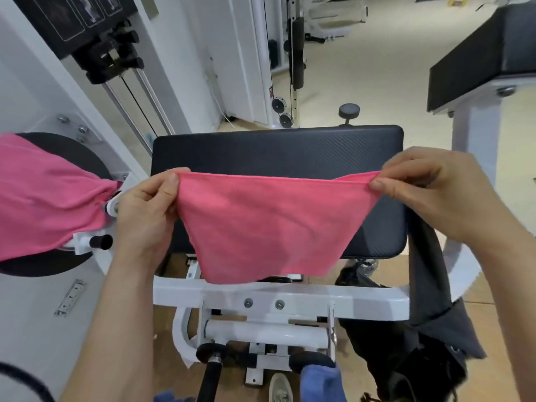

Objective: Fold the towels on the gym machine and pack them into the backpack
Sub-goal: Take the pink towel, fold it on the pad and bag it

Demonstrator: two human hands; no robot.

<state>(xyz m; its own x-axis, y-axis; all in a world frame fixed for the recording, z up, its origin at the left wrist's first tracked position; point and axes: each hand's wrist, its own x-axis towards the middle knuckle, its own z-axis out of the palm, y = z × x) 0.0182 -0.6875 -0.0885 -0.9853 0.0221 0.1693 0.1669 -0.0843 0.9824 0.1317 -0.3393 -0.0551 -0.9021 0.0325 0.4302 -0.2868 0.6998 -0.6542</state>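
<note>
L hand (145, 210) pinches the top-left corner of the pink towel (269, 224): thumb (170, 184) pressed on the near side of the cloth, other fingers curled behind it & mostly hidden. R hand (429, 192) pinches the opposite top corner the same way, thumb on the near side, fingers bent over the edge, cloth bunched at the grip. Both forearms reach up from the bottom of the view, hands approx level & well apart, w/ the top hem pulled taut btwn them. Towel hangs in the air in front of the black seat pad (275, 149), lower part sagging toward the white frame bar (362, 300). Second pink towel (43, 198) lies draped over the machine's round black disc at left. Black backpack (406, 352) slumps low at right, beside the frame.
</note>
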